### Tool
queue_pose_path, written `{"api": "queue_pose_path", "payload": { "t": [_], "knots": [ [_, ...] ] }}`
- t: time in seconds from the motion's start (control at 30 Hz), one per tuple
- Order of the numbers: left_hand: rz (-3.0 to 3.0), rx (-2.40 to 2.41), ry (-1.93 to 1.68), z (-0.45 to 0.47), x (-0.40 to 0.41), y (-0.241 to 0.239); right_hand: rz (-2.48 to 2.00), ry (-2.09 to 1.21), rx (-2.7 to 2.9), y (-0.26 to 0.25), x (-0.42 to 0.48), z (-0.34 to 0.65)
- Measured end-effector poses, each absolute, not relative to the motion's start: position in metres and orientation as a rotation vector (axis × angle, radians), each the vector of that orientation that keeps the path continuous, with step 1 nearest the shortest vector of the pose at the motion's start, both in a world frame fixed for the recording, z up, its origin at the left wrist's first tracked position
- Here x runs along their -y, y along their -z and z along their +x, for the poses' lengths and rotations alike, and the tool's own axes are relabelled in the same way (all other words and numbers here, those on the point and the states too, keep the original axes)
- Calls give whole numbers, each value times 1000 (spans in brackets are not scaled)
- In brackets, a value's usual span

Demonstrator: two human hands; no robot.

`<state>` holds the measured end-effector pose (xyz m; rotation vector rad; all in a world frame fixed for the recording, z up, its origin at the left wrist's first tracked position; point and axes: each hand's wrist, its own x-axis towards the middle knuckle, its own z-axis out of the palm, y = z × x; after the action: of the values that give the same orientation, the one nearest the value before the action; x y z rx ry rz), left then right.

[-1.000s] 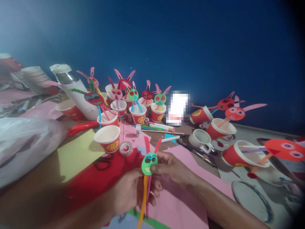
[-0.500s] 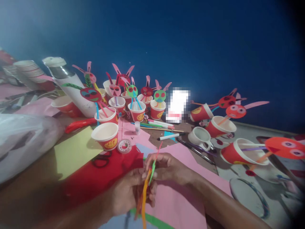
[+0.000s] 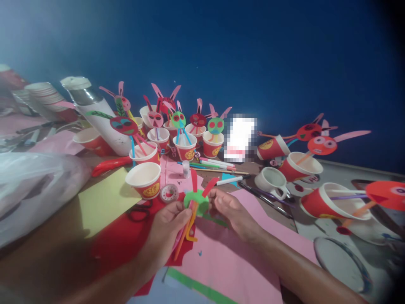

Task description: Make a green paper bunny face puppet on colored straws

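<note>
A green paper bunny head point(image 3: 199, 207) with two red paper ears is between my hands, above the pink paper point(image 3: 228, 257). Orange and yellow straws point(image 3: 183, 240) lie against it and slant down, one with a bent end. My left hand point(image 3: 174, 219) is closed on the head's left edge and the straws, thumb on top. At the head's right edge, my right hand point(image 3: 226, 209) has its fingers closed on the rim. Below my left hand is red paper point(image 3: 110, 240), with dark-handled scissors point(image 3: 139, 212) on it.
A paper cup point(image 3: 144, 179) and a tape roll point(image 3: 169, 193) stand beyond my left hand. Further back are several cups with paper animal heads. Pens point(image 3: 232, 180) and a mug point(image 3: 270, 181) lie ahead to the right. A plastic bag point(image 3: 38, 190) sits at far left.
The paper head, edge-on before, has turned so its flat side faces me and both red ears show. My right hand has shifted right, to its edge. The view has moved slightly.
</note>
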<state>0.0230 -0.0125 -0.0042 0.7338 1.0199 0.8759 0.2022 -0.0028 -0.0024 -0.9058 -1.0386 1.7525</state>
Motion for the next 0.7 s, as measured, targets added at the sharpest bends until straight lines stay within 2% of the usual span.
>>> {"api": "queue_pose_path", "payload": {
  "t": [0.13,0.3,0.7],
  "knots": [
    [745,-1041,-841,28,13,8,-909,-1754,1082,-3,8,196],
    [766,-1069,-782,32,15,7,-1134,-1682,1129,3,7,194],
    [759,-1111,-747,33,14,2,-1124,-1635,1144,9,6,197]
  ]
}}
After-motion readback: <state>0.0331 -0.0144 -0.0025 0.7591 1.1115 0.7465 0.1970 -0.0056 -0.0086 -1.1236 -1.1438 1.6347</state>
